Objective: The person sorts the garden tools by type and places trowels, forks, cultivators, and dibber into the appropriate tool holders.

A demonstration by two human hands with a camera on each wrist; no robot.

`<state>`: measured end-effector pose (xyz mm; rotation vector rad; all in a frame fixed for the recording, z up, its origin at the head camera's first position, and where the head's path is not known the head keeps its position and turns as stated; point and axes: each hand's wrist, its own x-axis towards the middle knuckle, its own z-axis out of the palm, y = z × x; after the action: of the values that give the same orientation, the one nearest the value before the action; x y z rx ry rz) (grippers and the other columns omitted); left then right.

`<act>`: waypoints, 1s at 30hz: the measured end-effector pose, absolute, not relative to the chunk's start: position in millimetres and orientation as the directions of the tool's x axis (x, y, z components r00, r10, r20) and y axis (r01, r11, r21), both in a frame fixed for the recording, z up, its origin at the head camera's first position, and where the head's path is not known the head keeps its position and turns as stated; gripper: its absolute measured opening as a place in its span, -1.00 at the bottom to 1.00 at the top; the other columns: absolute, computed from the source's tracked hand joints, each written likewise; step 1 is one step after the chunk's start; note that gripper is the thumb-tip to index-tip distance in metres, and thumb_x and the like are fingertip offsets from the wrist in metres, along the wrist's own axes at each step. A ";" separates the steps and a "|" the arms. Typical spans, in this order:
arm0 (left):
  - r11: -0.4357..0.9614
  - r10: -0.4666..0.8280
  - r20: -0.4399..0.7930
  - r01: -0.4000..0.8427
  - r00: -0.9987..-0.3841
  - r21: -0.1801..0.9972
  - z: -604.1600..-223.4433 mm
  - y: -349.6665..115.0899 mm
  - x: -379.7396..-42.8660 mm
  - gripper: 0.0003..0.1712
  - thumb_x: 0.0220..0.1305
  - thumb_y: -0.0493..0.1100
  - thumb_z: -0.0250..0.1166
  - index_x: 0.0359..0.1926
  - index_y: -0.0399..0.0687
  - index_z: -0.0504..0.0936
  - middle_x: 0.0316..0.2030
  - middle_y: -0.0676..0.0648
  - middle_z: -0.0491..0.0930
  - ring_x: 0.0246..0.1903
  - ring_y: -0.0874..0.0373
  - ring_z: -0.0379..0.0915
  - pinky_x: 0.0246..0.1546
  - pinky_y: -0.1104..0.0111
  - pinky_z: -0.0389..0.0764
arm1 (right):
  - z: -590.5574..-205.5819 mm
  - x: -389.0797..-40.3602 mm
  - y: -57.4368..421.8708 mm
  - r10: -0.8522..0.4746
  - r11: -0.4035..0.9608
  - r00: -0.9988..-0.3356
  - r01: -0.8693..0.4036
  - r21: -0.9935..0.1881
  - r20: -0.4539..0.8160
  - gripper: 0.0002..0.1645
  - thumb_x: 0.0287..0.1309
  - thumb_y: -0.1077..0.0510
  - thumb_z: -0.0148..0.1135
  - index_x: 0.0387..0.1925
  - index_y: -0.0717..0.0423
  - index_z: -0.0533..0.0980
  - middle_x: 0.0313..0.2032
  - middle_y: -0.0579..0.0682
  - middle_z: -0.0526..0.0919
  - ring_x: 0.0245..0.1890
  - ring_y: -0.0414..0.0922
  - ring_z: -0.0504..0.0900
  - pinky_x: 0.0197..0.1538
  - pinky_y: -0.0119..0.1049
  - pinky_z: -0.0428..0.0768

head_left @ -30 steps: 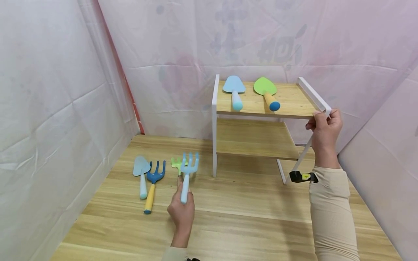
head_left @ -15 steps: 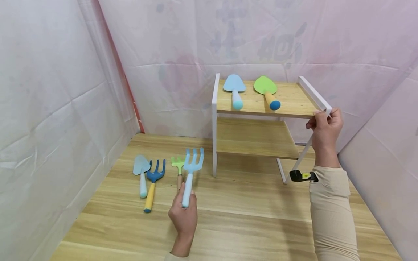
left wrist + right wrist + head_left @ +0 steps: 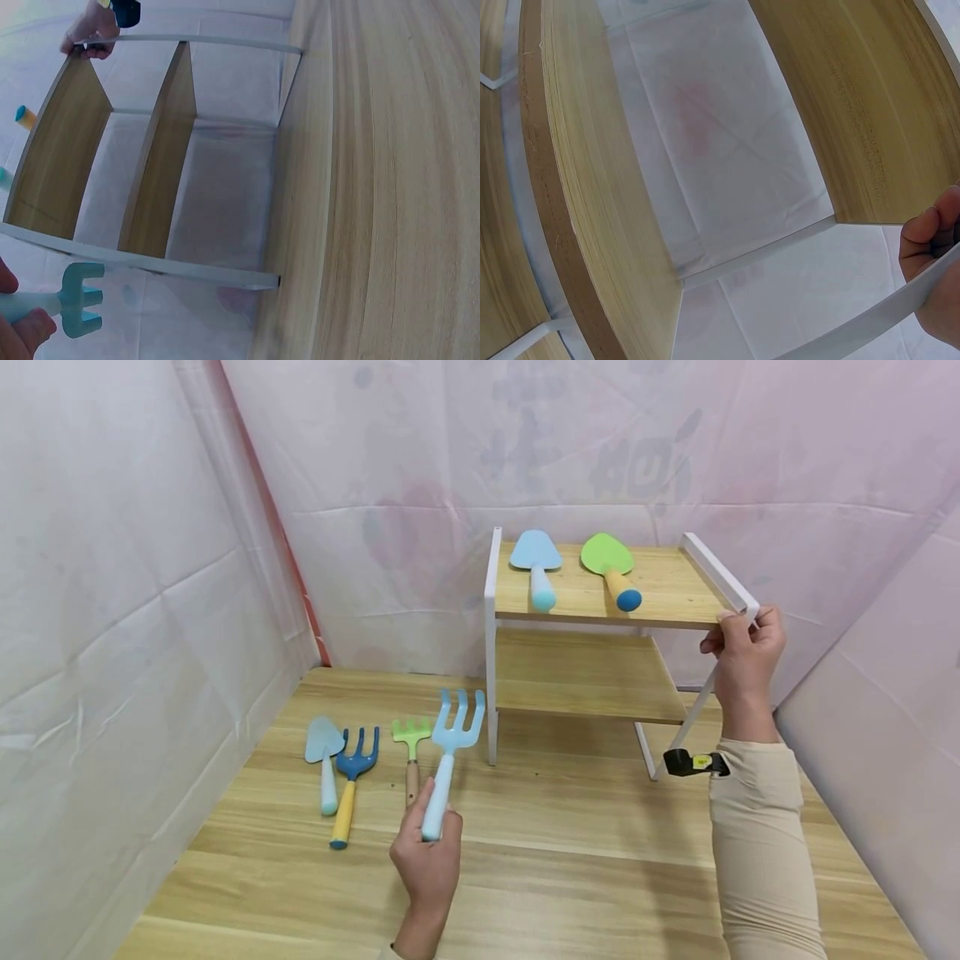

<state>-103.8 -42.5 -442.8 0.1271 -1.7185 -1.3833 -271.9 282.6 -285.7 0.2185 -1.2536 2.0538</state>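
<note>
My left hand (image 3: 429, 864) grips the handle of a light blue hand fork (image 3: 454, 732), held tilted above the table with its three prongs pointing away. In the left wrist view the same fork shows at the lower left, short of the shelf's side frame. My right hand (image 3: 746, 652) pinches the front right corner of a two-tier wooden shelf (image 3: 592, 672) with a white frame. On its top board lie a light blue trowel (image 3: 536, 556) and a green trowel (image 3: 607, 556) with a yellow handle. The right wrist view shows curled fingers (image 3: 922, 232) at the frame.
Left of the shelf, on the wooden table (image 3: 315, 910), lie a green rake (image 3: 412, 743) with a brown handle, a blue fork (image 3: 356, 764) with a yellow handle, and a pale blue trowel (image 3: 324, 743). White sheeting (image 3: 375, 568) hangs behind and at both sides.
My left hand has lifted the light blue fork off the green rake and moved it to the right, towards the shelf. The right hand keeps its hold on the shelf corner.
</note>
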 end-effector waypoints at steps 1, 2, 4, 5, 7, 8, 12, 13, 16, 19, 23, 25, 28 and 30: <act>0.365 -0.571 0.568 0.436 -0.594 0.823 -441.6 -41.7 -102.5 -0.48 -0.25 -0.66 0.31 -0.11 -0.47 0.60 -0.16 -0.26 0.61 -0.23 0.00 0.53 -0.25 0.59 0.46 | -285.7 -272.0 282.5 0.482 -0.281 -0.736 -0.644 -0.711 0.476 -0.86 0.06 0.46 0.05 -0.48 0.24 0.31 -0.69 0.07 0.42 -0.78 -0.17 0.39 -0.72 -0.46 0.40; 0.360 -0.567 0.569 0.442 -0.596 0.821 -440.4 -40.7 -101.1 -0.48 -0.25 -0.65 0.30 -0.10 -0.45 0.61 -0.16 -0.25 0.62 -0.25 0.02 0.53 -0.27 0.59 0.46 | -285.6 -272.1 282.3 0.482 -0.286 -0.737 -0.644 -0.710 0.474 -0.86 0.05 0.46 0.05 -0.48 0.24 0.31 -0.69 0.07 0.42 -0.78 -0.17 0.39 -0.72 -0.46 0.40; 0.351 -0.553 0.579 0.463 -0.599 0.814 -438.9 -39.3 -99.1 -0.48 -0.23 -0.65 0.30 -0.09 -0.44 0.61 -0.15 -0.25 0.61 -0.28 0.05 0.52 -0.31 0.57 0.48 | -285.6 -272.3 282.1 0.484 -0.298 -0.740 -0.642 -0.707 0.467 -0.86 0.05 0.47 0.05 -0.48 0.25 0.31 -0.69 0.07 0.41 -0.78 -0.17 0.39 -0.73 -0.46 0.40; 0.345 -0.544 0.586 0.477 -0.601 0.808 -439.0 -38.8 -98.6 -0.48 -0.22 -0.64 0.30 -0.09 -0.44 0.60 -0.15 -0.26 0.61 -0.29 0.05 0.51 -0.33 0.56 0.49 | -285.5 -272.4 282.0 0.484 -0.303 -0.740 -0.643 -0.704 0.467 -0.86 0.05 0.47 0.05 -0.48 0.25 0.31 -0.69 0.07 0.41 -0.78 -0.17 0.39 -0.73 -0.46 0.40; 0.333 -0.525 0.602 0.505 -0.601 0.796 -439.3 -38.4 -98.2 -0.49 -0.19 -0.63 0.29 -0.07 -0.45 0.59 -0.14 -0.27 0.61 -0.31 0.06 0.51 -0.37 0.54 0.51 | -285.4 -272.6 281.9 0.485 -0.310 -0.740 -0.644 -0.700 0.466 -0.86 0.05 0.47 0.04 -0.48 0.25 0.30 -0.68 0.08 0.41 -0.79 -0.16 0.39 -0.73 -0.46 0.40; 0.331 -0.516 0.610 0.517 -0.602 0.789 -439.4 -38.2 -98.1 -0.49 -0.18 -0.63 0.28 -0.07 -0.45 0.59 -0.13 -0.27 0.60 -0.30 0.05 0.51 -0.36 0.53 0.52 | -285.4 -272.7 281.9 0.487 -0.310 -0.739 -0.645 -0.698 0.466 -0.85 0.04 0.47 0.04 -0.48 0.25 0.30 -0.68 0.08 0.41 -0.79 -0.16 0.39 -0.73 -0.46 0.40; 0.343 -0.488 0.647 0.552 -0.586 0.760 -439.5 -36.8 -98.7 -0.49 -0.18 -0.63 0.28 -0.06 -0.47 0.58 -0.13 -0.26 0.60 -0.28 0.06 0.54 -0.36 0.52 0.54 | -285.0 -272.8 282.0 0.487 -0.316 -0.739 -0.647 -0.694 0.467 -0.85 0.04 0.47 0.04 -0.49 0.25 0.30 -0.68 0.08 0.40 -0.79 -0.17 0.39 -0.73 -0.46 0.40; 0.350 -0.482 0.660 0.564 -0.576 0.748 -439.1 -36.1 -98.8 -0.49 -0.19 -0.63 0.28 -0.06 -0.47 0.58 -0.13 -0.26 0.60 -0.29 0.06 0.55 -0.36 0.51 0.55 | -284.9 -272.8 282.0 0.488 -0.315 -0.739 -0.646 -0.695 0.465 -0.85 0.04 0.47 0.04 -0.49 0.25 0.30 -0.68 0.07 0.40 -0.79 -0.17 0.39 -0.73 -0.46 0.40; 0.375 -0.460 0.707 0.604 -0.537 0.703 -438.7 -32.9 -99.5 -0.49 -0.21 -0.62 0.29 -0.08 -0.47 0.59 -0.16 -0.28 0.61 -0.28 0.02 0.57 -0.35 0.50 0.55 | -284.4 -272.7 282.3 0.489 -0.309 -0.738 -0.645 -0.699 0.464 -0.85 0.04 0.47 0.04 -0.49 0.25 0.30 -0.68 0.07 0.40 -0.79 -0.17 0.39 -0.73 -0.46 0.39; 0.392 -0.435 0.748 0.643 -0.501 0.658 -437.6 -28.7 -99.9 -0.50 -0.21 -0.60 0.31 -0.09 -0.48 0.59 -0.16 -0.28 0.61 -0.25 -0.03 0.58 -0.30 0.46 0.55 | -283.6 -272.7 282.4 0.486 -0.307 -0.741 -0.641 -0.703 0.463 -0.85 0.05 0.47 0.04 -0.49 0.25 0.30 -0.67 0.07 0.40 -0.78 -0.17 0.39 -0.72 -0.46 0.40; 0.414 -0.412 0.787 0.675 -0.459 0.611 -438.4 -22.3 -100.5 -0.51 -0.25 -0.57 0.33 -0.13 -0.50 0.60 -0.18 -0.29 0.61 -0.23 -0.09 0.57 -0.28 0.41 0.55 | -284.1 -272.2 282.4 0.479 -0.316 -0.745 -0.640 -0.700 0.464 -0.85 0.06 0.47 0.04 -0.49 0.25 0.29 -0.67 0.08 0.40 -0.78 -0.16 0.38 -0.73 -0.46 0.40; 0.423 -0.400 0.805 0.692 -0.437 0.585 -440.1 -19.4 -101.2 -0.50 -0.29 -0.58 0.34 -0.15 -0.52 0.60 -0.19 -0.33 0.61 -0.23 -0.13 0.57 -0.26 0.41 0.54 | -285.0 -272.1 282.5 0.479 -0.318 -0.743 -0.643 -0.697 0.467 -0.85 0.06 0.47 0.03 -0.49 0.25 0.29 -0.67 0.08 0.40 -0.78 -0.16 0.38 -0.73 -0.45 0.40; 0.424 -0.377 0.830 0.720 -0.411 0.549 -441.3 -15.9 -102.4 -0.50 -0.33 -0.59 0.34 -0.16 -0.56 0.59 -0.22 -0.39 0.59 -0.24 -0.18 0.57 -0.24 0.40 0.53 | -286.1 -272.1 282.8 0.478 -0.317 -0.742 -0.645 -0.695 0.471 -0.85 0.06 0.46 0.04 -0.48 0.25 0.29 -0.66 0.08 0.40 -0.78 -0.16 0.38 -0.73 -0.45 0.40; 0.417 -0.368 0.841 0.738 -0.397 0.531 -441.5 -13.9 -103.6 -0.49 -0.34 -0.60 0.33 -0.17 -0.57 0.58 -0.23 -0.42 0.58 -0.23 -0.21 0.56 -0.22 0.37 0.53 | -286.1 -272.3 282.7 0.479 -0.319 -0.742 -0.645 -0.695 0.469 -0.85 0.06 0.47 0.04 -0.48 0.25 0.29 -0.66 0.08 0.40 -0.78 -0.16 0.39 -0.73 -0.45 0.40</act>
<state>-103.6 -13.9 -441.5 -0.3384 -1.5595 -1.2440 -272.3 282.7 -286.1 0.2301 -1.2150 2.0927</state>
